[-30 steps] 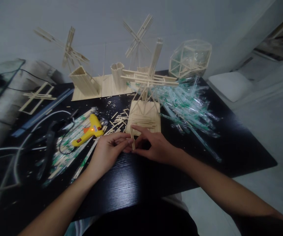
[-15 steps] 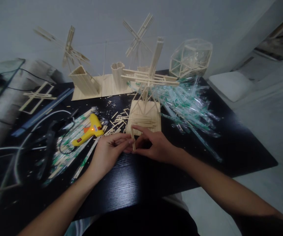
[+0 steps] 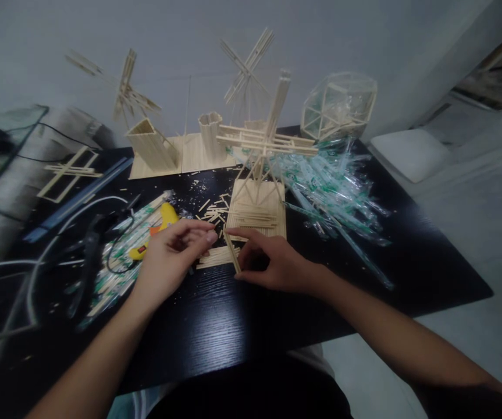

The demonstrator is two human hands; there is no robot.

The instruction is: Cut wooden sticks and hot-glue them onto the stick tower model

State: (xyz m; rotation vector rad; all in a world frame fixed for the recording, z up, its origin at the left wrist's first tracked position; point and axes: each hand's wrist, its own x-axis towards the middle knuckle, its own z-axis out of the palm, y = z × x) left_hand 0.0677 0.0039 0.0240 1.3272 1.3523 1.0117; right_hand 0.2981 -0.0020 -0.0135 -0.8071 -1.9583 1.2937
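My right hand [image 3: 272, 263] rests on the black table [image 3: 233, 326] and pinches a thin wooden stick [image 3: 232, 252] between thumb and forefinger, holding it upright and a little tilted. A small flat bundle of sticks [image 3: 214, 256] lies just left of it. My left hand [image 3: 168, 259] hovers further left with loosely curled fingers and nothing in it, partly covering the yellow glue gun [image 3: 166, 216]. Behind the hands stands a stick windmill model on a square wooden base [image 3: 257, 201].
A pile of clear plastic wrappers [image 3: 333, 186] lies at the right. Wrapped sticks [image 3: 120, 262], cables and short offcuts [image 3: 213, 210] crowd the left. Other stick models [image 3: 150, 148] and a faceted frame [image 3: 338, 105] stand at the back.
My left hand has let go of the stick and drawn left over the glue gun. The bundle of sticks it covered now shows on the table. My right hand keeps the stick.
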